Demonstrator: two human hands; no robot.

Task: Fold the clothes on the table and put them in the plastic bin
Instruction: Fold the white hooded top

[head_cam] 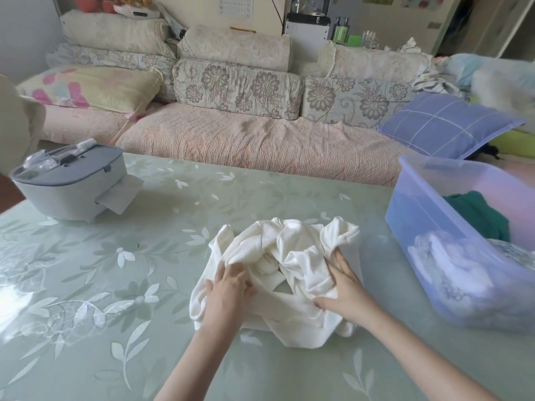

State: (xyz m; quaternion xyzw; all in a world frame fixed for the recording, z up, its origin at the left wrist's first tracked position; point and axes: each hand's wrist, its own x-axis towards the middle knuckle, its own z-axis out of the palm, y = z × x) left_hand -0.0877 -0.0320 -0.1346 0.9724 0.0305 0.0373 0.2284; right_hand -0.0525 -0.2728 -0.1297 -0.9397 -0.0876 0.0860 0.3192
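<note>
At mid-counter (pixel 144 256) the white garment (pixel 289 256) lies crumpled, left of the plastic bin (pixel 434 227). The left hand (pixel 228 287) has its grip bunched in cloth; the right hand (pixel 344 290) presses flat, fingers spread. Tangled sleeves could get trapped inside, making a lumpy fold

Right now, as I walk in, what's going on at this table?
A person is working on a crumpled white garment in the middle of the green floral table. The left hand grips a bunch of the fabric, while the right hand lies on it with its fingers straight. The garment is not yet folded. The plastic bin stands to the right and already holds a green piece and some white cloth.
</note>
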